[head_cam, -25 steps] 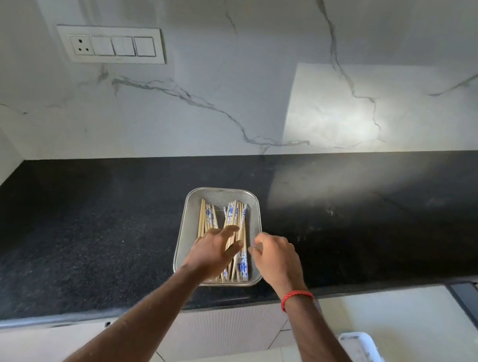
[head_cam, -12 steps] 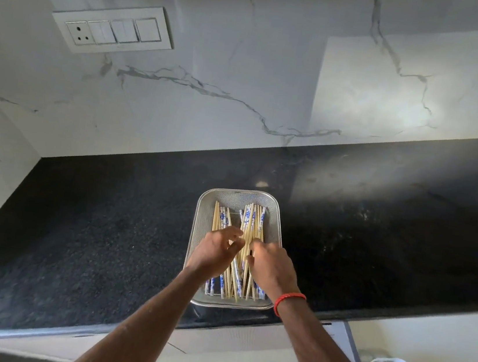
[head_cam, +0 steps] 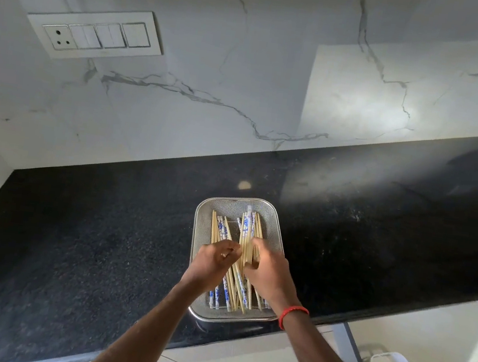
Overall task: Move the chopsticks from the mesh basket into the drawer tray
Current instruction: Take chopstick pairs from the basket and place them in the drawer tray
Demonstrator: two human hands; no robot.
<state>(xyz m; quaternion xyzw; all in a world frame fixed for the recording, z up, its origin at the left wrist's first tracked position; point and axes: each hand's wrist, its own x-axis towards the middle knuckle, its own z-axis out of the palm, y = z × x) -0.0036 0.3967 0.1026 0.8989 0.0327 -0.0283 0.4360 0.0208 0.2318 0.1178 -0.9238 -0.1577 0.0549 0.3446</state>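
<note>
Mesh basket (head_cam: 277,225) sits at the bench (head_cam: 102,239) front edge. Right hand (head_cam: 270,271) grips a chopsticks (head_cam: 244,233) bundle; left hand (head_cam: 215,261) fingers are curled, pinching several.

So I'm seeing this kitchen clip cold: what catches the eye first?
Two hands, left and right, meet over a steel mesh basket at the front edge of the black counter, gathering chopsticks in it. Behind, a white veined marble wall carries a switch panel at upper left.
</note>
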